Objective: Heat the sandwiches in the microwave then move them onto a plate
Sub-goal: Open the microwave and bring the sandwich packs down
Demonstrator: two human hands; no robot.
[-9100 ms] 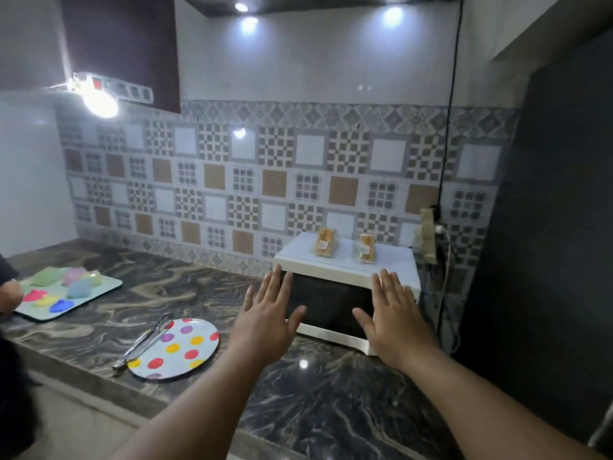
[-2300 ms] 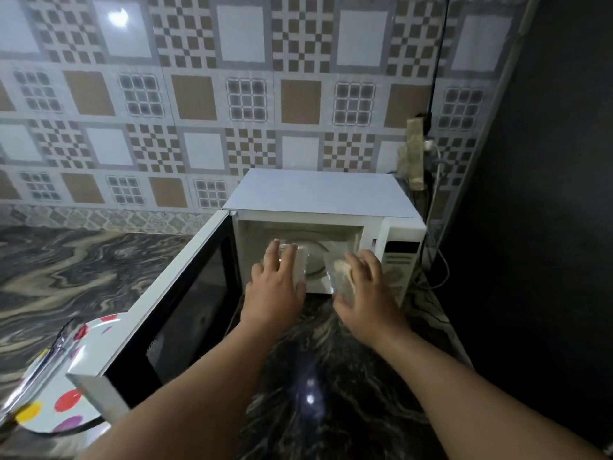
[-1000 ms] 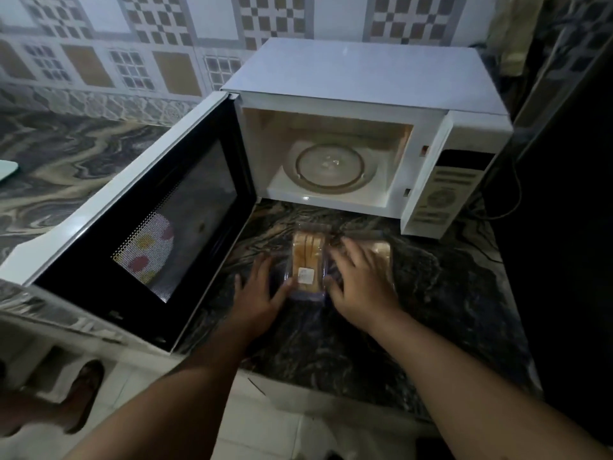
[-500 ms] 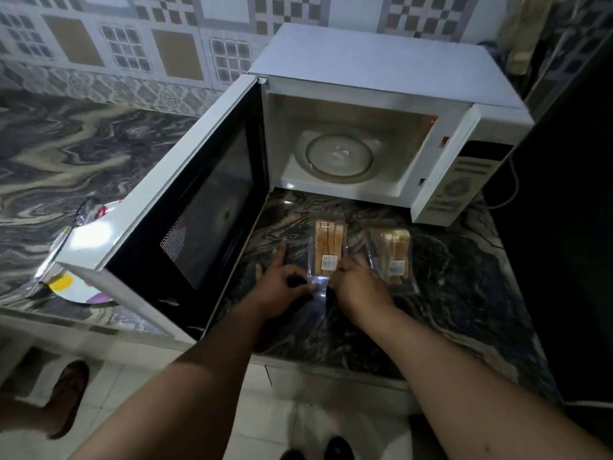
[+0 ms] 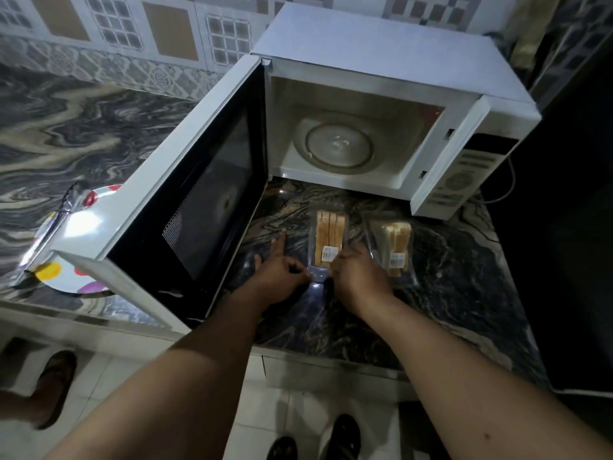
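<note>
**Sandwiches down on the counter, pack being opened**

Both sandwich packs were on top of the microwave a little while ago. Now they lie on the counter just in front of its open door, so heating has not begun. The glass tray inside has nothing on it.

The left hand and right hand both pinch the near end of the left pack, fingers curled, likely to open it. The right pack lies beside it, untouched. The spotted plate waits behind the door.

White microwave, polka-dot plate
</note>
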